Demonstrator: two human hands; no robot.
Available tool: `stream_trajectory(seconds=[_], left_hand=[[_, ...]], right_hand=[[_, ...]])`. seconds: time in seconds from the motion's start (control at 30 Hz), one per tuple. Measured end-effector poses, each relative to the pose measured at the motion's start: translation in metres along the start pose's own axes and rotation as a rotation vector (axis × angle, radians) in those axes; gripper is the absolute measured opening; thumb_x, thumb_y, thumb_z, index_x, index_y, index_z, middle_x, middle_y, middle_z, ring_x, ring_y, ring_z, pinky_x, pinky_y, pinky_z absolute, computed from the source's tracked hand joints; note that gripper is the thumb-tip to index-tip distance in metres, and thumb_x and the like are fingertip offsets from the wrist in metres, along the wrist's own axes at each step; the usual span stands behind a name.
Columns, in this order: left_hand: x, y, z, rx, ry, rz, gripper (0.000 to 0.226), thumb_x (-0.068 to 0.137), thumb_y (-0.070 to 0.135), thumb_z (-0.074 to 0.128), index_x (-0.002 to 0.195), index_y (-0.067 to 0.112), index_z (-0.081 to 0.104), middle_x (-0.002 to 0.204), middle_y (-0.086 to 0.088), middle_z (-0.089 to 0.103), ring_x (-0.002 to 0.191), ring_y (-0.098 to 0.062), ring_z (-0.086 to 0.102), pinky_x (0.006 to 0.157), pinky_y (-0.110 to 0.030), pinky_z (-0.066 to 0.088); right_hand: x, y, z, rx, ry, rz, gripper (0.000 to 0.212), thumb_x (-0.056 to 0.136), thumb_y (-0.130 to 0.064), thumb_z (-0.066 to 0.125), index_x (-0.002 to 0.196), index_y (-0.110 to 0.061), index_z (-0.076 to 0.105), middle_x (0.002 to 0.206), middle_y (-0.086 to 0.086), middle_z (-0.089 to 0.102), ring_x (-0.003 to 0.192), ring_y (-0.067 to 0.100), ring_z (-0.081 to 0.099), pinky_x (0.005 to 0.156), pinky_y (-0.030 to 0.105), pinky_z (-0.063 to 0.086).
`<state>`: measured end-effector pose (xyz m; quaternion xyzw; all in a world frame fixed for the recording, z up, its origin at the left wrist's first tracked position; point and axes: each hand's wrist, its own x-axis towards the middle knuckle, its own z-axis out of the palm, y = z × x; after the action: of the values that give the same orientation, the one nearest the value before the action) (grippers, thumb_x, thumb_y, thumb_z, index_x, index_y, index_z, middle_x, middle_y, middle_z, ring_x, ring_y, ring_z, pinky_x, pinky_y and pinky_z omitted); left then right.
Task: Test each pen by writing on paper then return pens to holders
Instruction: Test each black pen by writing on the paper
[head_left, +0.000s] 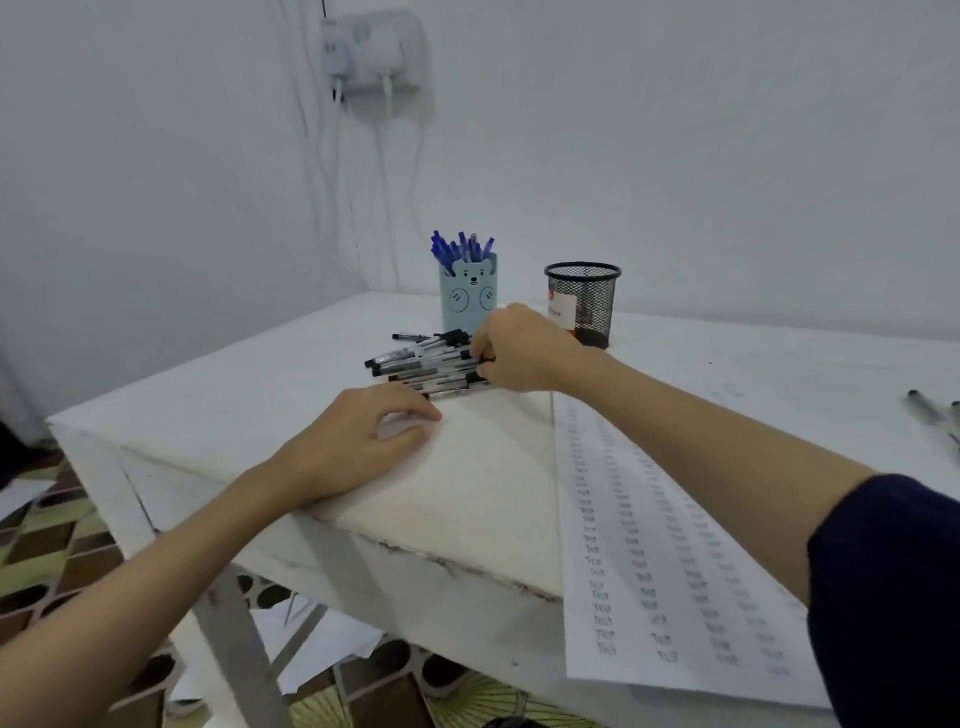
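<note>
My right hand (511, 349) pinched the near end of the black pens (423, 364), which lay pointing leftward, while my left hand (363, 439) rested loosely curled and empty on the surface (270, 374).

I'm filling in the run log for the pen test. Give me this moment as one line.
right hand: grips black pens in pile | left hand: rests on table | blue holder: full | mesh holder: no pens visible

I see my left hand (358, 441) resting flat, fingers loosely curled; my right hand (514, 348) reaches forward, fingertips pinching.
</note>
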<state>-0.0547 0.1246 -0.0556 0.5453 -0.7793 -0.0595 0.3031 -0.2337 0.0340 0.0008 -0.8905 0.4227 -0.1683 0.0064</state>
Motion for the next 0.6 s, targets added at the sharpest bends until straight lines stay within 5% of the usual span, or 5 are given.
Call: stream_trajectory(seconds=[0.23, 0.4, 0.53, 0.6], left_hand=[[-0.002, -0.002, 0.001, -0.009, -0.002, -0.016, 0.025, 0.087, 0.034, 0.054, 0.105, 0.024, 0.068, 0.107, 0.019, 0.06, 0.101, 0.006, 0.053, 0.087, 0.001, 0.03], [0.005, 0.0, 0.004, 0.016, 0.002, 0.024, 0.024, 0.087, 0.031, 0.054, 0.103, 0.022, 0.069, 0.106, 0.015, 0.062, 0.097, 0.005, 0.054, 0.083, 0.0, 0.032], [0.022, 0.015, 0.017, -0.008, 0.049, 0.074, 0.015, 0.09, 0.019, 0.057, 0.099, 0.023, 0.069, 0.099, 0.012, 0.062, 0.093, 0.003, 0.054, 0.078, -0.005, 0.035], [0.034, 0.027, 0.026, -0.023, 0.048, 0.113, 0.015, 0.091, 0.021, 0.057, 0.098, 0.022, 0.069, 0.099, 0.01, 0.062, 0.093, 0.001, 0.054, 0.079, -0.007, 0.036]], right_hand=[[0.004, -0.007, 0.014, -0.054, -0.006, 0.006, 0.018, 0.08, 0.002, 0.054, 0.096, 0.0, 0.063, 0.1, 0.016, 0.061, 0.091, 0.029, 0.057, 0.074, 0.035, 0.05], [-0.001, 0.013, -0.005, 0.138, 0.011, 0.155, 0.016, 0.079, 0.004, 0.055, 0.087, -0.009, 0.054, 0.094, 0.011, 0.06, 0.082, 0.023, 0.054, 0.057, 0.022, 0.043], [-0.025, 0.041, -0.032, 0.71, -0.021, 0.385, 0.026, 0.077, 0.01, 0.06, 0.088, -0.011, 0.05, 0.066, 0.01, 0.058, 0.047, 0.016, 0.055, 0.044, 0.02, 0.048], [-0.04, 0.056, -0.045, 0.904, -0.014, 0.461, 0.02, 0.08, 0.007, 0.058, 0.081, -0.01, 0.049, 0.064, 0.01, 0.058, 0.05, 0.019, 0.056, 0.048, 0.024, 0.049]])
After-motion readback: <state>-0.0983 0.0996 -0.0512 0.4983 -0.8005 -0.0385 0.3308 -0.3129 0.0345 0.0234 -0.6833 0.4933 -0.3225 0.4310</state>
